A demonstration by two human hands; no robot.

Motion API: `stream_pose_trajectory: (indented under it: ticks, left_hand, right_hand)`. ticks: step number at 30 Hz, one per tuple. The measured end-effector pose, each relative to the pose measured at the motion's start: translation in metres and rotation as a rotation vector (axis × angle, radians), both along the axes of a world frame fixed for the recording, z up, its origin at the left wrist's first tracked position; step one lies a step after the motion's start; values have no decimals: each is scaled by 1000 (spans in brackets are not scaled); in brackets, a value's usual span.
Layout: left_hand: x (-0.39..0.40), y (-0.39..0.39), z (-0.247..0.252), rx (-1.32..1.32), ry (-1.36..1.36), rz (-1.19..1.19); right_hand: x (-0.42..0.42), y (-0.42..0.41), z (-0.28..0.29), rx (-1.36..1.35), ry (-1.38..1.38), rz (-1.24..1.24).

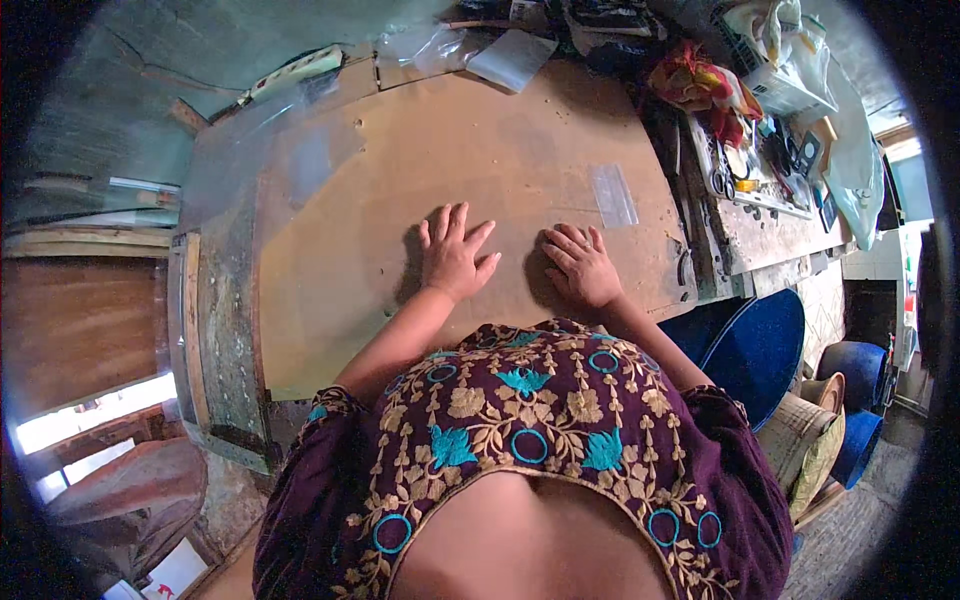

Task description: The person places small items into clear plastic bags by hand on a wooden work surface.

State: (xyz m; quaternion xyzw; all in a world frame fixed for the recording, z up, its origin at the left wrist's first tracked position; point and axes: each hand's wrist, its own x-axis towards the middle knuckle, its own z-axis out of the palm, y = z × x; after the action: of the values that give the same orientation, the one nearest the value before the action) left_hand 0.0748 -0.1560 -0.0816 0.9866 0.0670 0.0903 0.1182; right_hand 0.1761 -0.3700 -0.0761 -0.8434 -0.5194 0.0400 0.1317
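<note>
A worn tan board tabletop (420,165) spreads out before me, scattered with small specks. Its surface lies under my left hand (454,256), which is empty with fingers spread and pointing away from me. To the right, my right hand (581,264) rests on the board too, fingers slightly bent and apart, with nothing visible in it. Just beyond that hand lies a small clear plastic bag (615,196), flat and not touched by it. Farther off, at the board's back edge, is a larger translucent plastic sheet or bag (512,60).
Scissors (722,174) and other small tools lie in a white tray (772,201) on the right. Behind it are a red and yellow cloth (701,86) and a white plastic basket (787,90). A power strip (296,73) sits back left. Blue tubs (757,352) stand below right.
</note>
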Motion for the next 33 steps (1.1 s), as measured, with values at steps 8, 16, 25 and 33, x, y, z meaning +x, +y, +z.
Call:
stream_pose_trajectory:
  ticks: [8, 16, 25, 33]
  left_hand:
    - [-1, 0, 2, 1, 21, 22]
    - [-1, -1, 7, 11, -8, 24]
    - [-1, -2, 13, 31, 22, 12]
    - [-2, -3, 11, 25, 10, 13]
  right_hand:
    - [-2, 2, 4, 0, 12, -30]
    - [-3, 1, 2, 26, 10, -53]
    - [16, -78, 23, 355, -243, -638]
    - [20, -148, 13, -5, -216, -1050]
